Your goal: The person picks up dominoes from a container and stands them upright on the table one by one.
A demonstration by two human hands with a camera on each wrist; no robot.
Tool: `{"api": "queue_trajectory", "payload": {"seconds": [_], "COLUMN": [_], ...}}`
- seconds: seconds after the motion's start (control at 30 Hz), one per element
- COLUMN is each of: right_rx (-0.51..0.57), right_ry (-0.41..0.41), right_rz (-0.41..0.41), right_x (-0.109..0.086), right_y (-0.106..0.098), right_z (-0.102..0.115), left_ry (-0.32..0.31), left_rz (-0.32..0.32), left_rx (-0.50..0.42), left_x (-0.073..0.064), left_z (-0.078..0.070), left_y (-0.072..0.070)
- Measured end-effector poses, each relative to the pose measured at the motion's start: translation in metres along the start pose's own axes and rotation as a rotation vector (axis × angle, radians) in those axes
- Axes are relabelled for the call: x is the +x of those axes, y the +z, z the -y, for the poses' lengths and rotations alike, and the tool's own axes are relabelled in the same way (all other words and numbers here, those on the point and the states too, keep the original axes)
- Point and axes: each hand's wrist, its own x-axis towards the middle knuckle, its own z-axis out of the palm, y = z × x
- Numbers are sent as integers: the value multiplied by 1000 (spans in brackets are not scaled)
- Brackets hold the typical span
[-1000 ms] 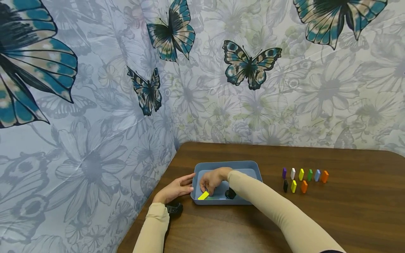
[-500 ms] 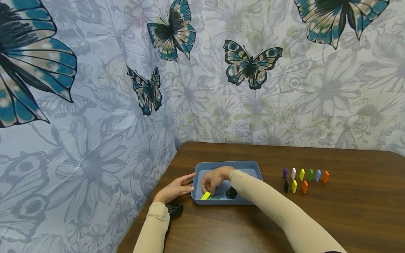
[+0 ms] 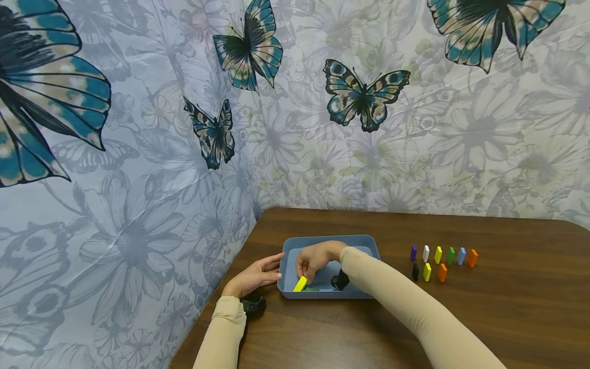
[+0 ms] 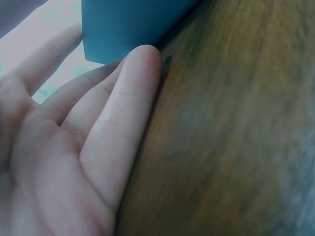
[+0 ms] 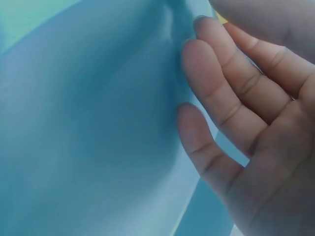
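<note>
In the head view a blue-grey tray (image 3: 369, 294) sits on the brown table. My right hand (image 3: 318, 259) reaches into its left part and pinches a bright yellow block (image 3: 300, 284), which leans at a slant near the front wall. Only a sliver of yellow shows behind the thumb in the right wrist view, where the other fingers (image 5: 204, 64) are bent. A flat green piece (image 3: 312, 289) lies beside the yellow block. My left hand (image 3: 255, 277) rests against the tray's left side with fingers extended; the left wrist view shows its fingertips at the blue wall (image 4: 128, 29).
Right of the tray, small upright blocks stand in two rows. The back row includes a purple block (image 3: 413, 252) and an orange block (image 3: 472, 258); a black block (image 3: 415, 271) begins the front row. A butterfly-patterned wall covering (image 3: 295, 154) rises behind the table.
My right hand has shifted slightly right and away inside the tray, and the yellow block with it, now tilted more steeply. The left hand has stayed at the tray's side.
</note>
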Motion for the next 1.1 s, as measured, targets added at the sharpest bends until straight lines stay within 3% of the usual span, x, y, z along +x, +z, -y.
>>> {"api": "queue_trajectory", "payload": {"seconds": [0.9,1.1], "right_rx": [164,193], "right_ry": [-123,-186], "right_rz": [-216,-285], "right_x": [-59,-73], "right_y": [-4,-5], "right_z": [-10,-9], "left_ry": [1,8], "left_rz": [9,15], "left_rx": [29,35], "left_x": [0,-1], "left_z": [2,1], "left_y": [-2,-1]}}
